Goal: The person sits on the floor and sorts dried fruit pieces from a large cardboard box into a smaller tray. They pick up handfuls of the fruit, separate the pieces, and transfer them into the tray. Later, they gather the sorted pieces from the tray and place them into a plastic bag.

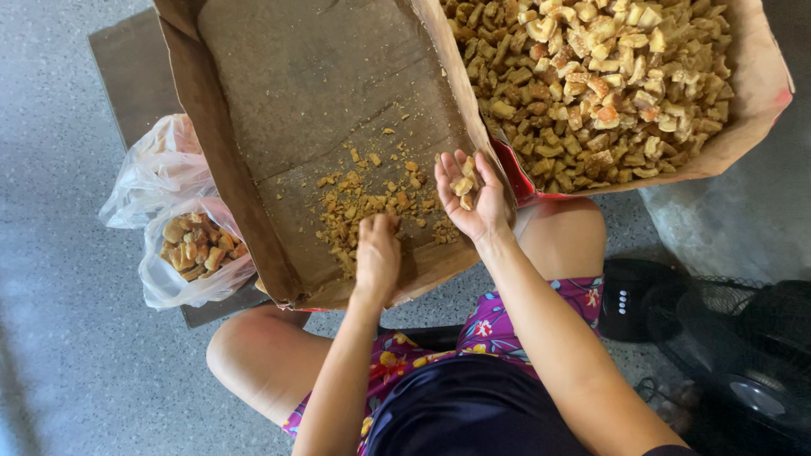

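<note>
My right hand (pixel 470 196) is turned palm up over the near corner of a brown cardboard box (pixel 253 127) and cups a few golden fried pieces (pixel 463 185). My left hand (pixel 377 253) reaches palm down into the same box, fingers bunched on the crumbs and small fried bits (pixel 363 203) scattered on its bottom; what the fingers hold is hidden. A second cardboard box (pixel 752 93) to the right is heaped with many fried pieces (pixel 591 76).
A clear plastic bag (pixel 190 253) with several fried pieces sits at the left on a dark low board (pixel 127 67), beside another crumpled bag (pixel 156 165). A black fan (pixel 743 355) stands at the lower right on the grey floor. My knees are under the boxes.
</note>
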